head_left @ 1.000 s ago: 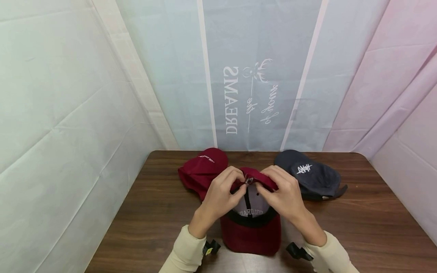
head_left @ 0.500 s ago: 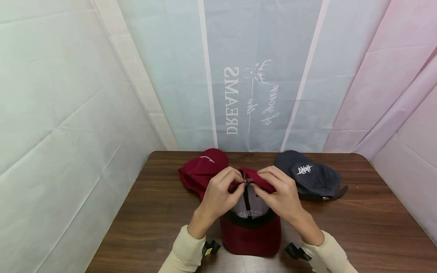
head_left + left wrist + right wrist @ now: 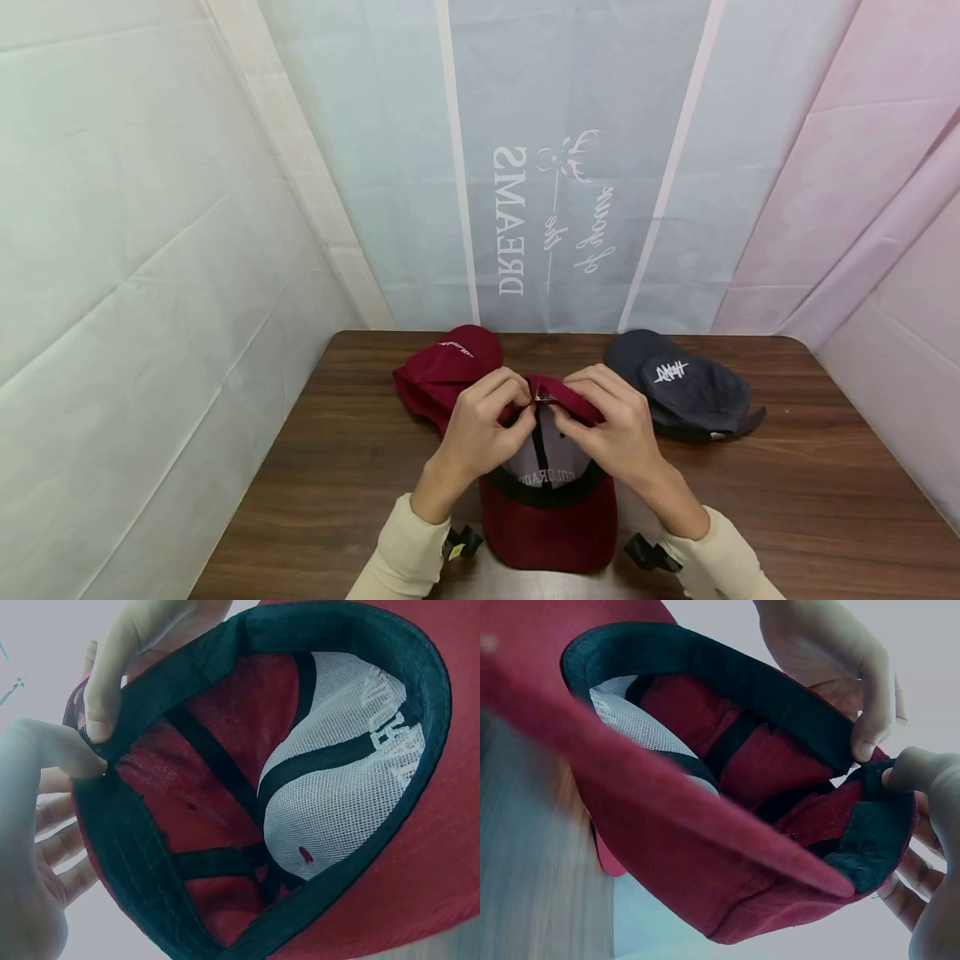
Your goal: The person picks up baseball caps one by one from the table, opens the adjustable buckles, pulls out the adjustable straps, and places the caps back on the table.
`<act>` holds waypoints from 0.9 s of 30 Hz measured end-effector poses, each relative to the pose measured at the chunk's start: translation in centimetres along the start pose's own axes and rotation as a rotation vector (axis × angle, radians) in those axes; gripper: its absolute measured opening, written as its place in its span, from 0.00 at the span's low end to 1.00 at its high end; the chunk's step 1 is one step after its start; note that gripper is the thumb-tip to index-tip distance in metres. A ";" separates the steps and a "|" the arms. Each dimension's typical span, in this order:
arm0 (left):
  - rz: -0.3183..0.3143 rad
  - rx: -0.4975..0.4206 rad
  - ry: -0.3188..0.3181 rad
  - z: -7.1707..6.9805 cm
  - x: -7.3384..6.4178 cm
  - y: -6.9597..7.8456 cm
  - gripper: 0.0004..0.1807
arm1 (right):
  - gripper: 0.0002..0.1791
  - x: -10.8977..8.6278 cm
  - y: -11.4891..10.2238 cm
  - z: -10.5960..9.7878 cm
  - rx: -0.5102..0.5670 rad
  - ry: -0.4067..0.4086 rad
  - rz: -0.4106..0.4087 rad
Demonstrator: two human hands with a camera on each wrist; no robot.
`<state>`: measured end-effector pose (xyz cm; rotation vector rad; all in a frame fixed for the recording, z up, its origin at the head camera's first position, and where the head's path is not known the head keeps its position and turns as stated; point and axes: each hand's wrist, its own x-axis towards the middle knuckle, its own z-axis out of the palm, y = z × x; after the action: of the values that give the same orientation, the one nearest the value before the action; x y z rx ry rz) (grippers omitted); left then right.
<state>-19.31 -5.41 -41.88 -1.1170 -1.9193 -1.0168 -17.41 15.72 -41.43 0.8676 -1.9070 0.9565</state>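
Held between both hands is a dark red baseball cap (image 3: 551,529), its brim toward me and its inside showing. Inside are a black sweatband (image 3: 135,847) and white mesh backing (image 3: 322,810) behind the front lettering. My left hand (image 3: 480,429) pinches the cap's back edge left of the strap's small metal buckle (image 3: 542,398). On the other side, my right hand (image 3: 617,423) pinches the strap end between thumb and fingers. In the right wrist view, the thumbs press the sweatband close together at the back opening. The fingers partly hide the strap.
A second red cap (image 3: 442,367) lies behind my left hand on the wooden table (image 3: 322,500). At the back right is a dark navy cap (image 3: 690,387) with white lettering and a loose strap. Fabric curtains (image 3: 390,167) stand behind and beside the table.
The buckle and strap have shifted slightly left, and my right hand has moved a little left with them. The brim has dropped slightly toward me. Both hands keep their pinch.
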 end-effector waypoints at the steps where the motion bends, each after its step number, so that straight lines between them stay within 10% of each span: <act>1: 0.001 -0.003 0.001 0.0 0.0 0.0 0.13 | 0.09 0.0 0.0 0.0 0.001 0.001 0.000; 14: -0.016 0.002 -0.014 0.2 -0.1 0.0 0.10 | 0.17 -0.7 -0.4 -0.4 0.186 -0.095 0.183; 21: -0.042 0.011 -0.009 0.4 -0.1 0.0 0.10 | 0.25 -0.7 -0.1 -0.5 0.368 -0.149 0.118; 27: -0.047 0.016 -0.007 0.5 -0.1 0.0 0.10 | 0.28 -0.6 0.2 -0.5 0.312 -0.170 0.095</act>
<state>-19.34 -5.04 -42.20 -1.0729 -1.9642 -1.0221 -17.13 16.35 -41.82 1.0748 -1.9869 1.2975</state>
